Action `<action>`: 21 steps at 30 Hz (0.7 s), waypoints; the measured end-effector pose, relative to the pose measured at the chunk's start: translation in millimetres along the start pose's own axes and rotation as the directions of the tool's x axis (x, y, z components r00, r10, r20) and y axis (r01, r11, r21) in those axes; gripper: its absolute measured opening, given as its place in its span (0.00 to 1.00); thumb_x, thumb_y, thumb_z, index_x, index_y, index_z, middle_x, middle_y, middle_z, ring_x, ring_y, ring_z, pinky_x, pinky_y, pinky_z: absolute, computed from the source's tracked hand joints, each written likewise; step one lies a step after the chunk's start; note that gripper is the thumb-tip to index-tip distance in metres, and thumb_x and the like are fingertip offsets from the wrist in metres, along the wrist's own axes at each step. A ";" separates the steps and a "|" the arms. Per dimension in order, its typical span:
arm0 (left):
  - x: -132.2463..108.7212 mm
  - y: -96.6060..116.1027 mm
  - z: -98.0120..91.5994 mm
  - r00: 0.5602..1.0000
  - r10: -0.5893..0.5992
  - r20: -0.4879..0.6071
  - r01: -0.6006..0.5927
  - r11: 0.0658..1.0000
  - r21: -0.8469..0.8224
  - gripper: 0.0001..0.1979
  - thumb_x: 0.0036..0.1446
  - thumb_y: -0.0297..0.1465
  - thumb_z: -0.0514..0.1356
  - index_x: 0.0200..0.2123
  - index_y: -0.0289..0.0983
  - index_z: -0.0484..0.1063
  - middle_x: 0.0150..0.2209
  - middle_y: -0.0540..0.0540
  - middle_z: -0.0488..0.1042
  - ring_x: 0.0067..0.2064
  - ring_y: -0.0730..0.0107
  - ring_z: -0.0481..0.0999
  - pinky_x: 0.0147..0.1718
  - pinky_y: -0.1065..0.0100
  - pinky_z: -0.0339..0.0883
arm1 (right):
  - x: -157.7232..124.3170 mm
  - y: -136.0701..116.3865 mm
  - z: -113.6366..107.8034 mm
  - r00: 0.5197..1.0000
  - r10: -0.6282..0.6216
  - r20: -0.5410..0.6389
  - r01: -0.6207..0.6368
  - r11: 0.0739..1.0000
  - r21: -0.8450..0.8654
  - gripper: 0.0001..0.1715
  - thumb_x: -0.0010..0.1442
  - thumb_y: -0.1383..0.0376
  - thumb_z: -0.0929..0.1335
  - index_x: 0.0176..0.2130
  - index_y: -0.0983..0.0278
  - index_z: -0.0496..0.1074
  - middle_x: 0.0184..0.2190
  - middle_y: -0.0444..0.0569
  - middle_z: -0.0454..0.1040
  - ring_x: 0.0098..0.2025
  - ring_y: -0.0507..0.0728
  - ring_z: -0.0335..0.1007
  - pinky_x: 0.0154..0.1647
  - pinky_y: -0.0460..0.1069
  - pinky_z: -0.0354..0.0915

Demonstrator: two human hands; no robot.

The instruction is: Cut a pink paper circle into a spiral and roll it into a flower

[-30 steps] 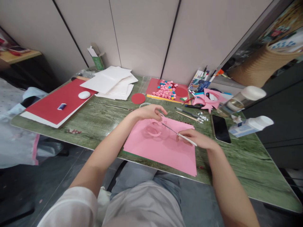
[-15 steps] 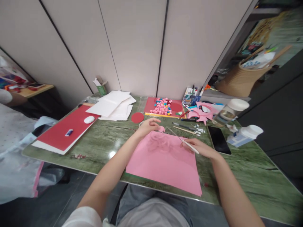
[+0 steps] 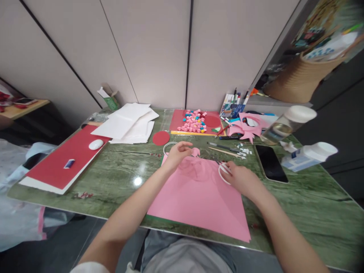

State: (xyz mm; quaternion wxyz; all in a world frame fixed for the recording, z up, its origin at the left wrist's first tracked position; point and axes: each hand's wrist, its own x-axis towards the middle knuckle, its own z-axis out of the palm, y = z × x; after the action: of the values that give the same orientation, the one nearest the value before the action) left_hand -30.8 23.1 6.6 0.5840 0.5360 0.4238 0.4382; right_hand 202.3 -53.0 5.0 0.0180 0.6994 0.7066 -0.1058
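Over the back left of a stack of pink paper sheets [image 3: 196, 204], my left hand [image 3: 179, 154] is pinched on a small curved pink paper piece [image 3: 195, 152]. My right hand [image 3: 241, 178] grips white-handled scissors [image 3: 224, 172] over the right side of the sheets, with the blades pointing back and left, largely hidden or blurred. The small piece and the scissors are apart. Behind my left hand lies a white ring [image 3: 167, 146], partly covered by it. Green shows under the pink stack's front left edge.
Behind are pink beads [image 3: 195, 123] on red paper, a red disc [image 3: 160, 138], pens and white scraps [image 3: 244, 149]. A phone [image 3: 271, 163] and two bottles [image 3: 309, 155] stand or lie right. White sheets [image 3: 122, 123] and a red board [image 3: 65, 159] occupy the left.
My right hand has turned the scissors, so their white handle loops now show near its fingers. My left hand stays almost in place with the pink piece. The camera view has shifted slightly.
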 end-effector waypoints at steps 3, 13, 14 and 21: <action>-7.9 10.2 7.4 0.993 0.121 -0.002 -0.120 0.988 0.093 0.14 0.45 0.32 0.59 0.38 0.36 0.65 0.29 0.49 0.71 0.31 0.75 0.70 0.33 0.72 0.62 | -2.4 -2.4 -1.7 1.000 -0.004 0.007 0.004 1.000 0.001 0.23 0.56 0.50 0.56 0.39 0.64 0.66 0.31 0.56 0.73 0.32 0.62 0.70 0.26 0.48 0.52; -43.1 3.1 11.3 0.697 0.629 0.346 -0.639 0.324 0.698 0.05 0.50 0.31 0.56 0.31 0.43 0.71 0.32 0.48 0.75 0.36 0.71 0.70 0.38 0.65 0.55 | -2.8 0.4 -6.5 0.991 -0.033 -0.130 0.047 0.993 0.107 0.20 0.54 0.53 0.60 0.34 0.65 0.70 0.33 0.56 0.72 0.36 0.58 0.67 0.33 0.48 0.56; -43.9 0.1 11.4 0.634 0.672 0.382 -0.673 0.236 0.701 0.05 0.50 0.30 0.56 0.31 0.43 0.71 0.32 0.49 0.75 0.35 0.72 0.70 0.37 0.66 0.55 | -3.0 -1.1 -8.9 0.985 -0.030 -0.170 0.052 0.990 0.128 0.19 0.54 0.54 0.61 0.33 0.66 0.70 0.33 0.56 0.72 0.37 0.59 0.67 0.34 0.49 0.56; -49.4 4.1 18.8 0.105 0.812 0.574 -0.813 -0.262 0.519 0.10 0.51 0.25 0.55 0.37 0.42 0.69 0.34 0.53 0.76 0.34 0.78 0.68 0.34 0.69 0.53 | -13.6 -31.9 -15.6 0.952 -0.298 -0.076 0.186 0.359 0.915 0.25 0.58 0.51 0.54 0.29 0.66 0.67 0.24 0.48 0.69 0.26 0.51 0.65 0.27 0.46 0.59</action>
State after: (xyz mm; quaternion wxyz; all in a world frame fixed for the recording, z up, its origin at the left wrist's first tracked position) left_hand -25.6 -29.1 13.2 -0.1677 0.8597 0.0862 0.4747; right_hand 172.9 -63.7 26.6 -0.3468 0.4760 0.6254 -0.5118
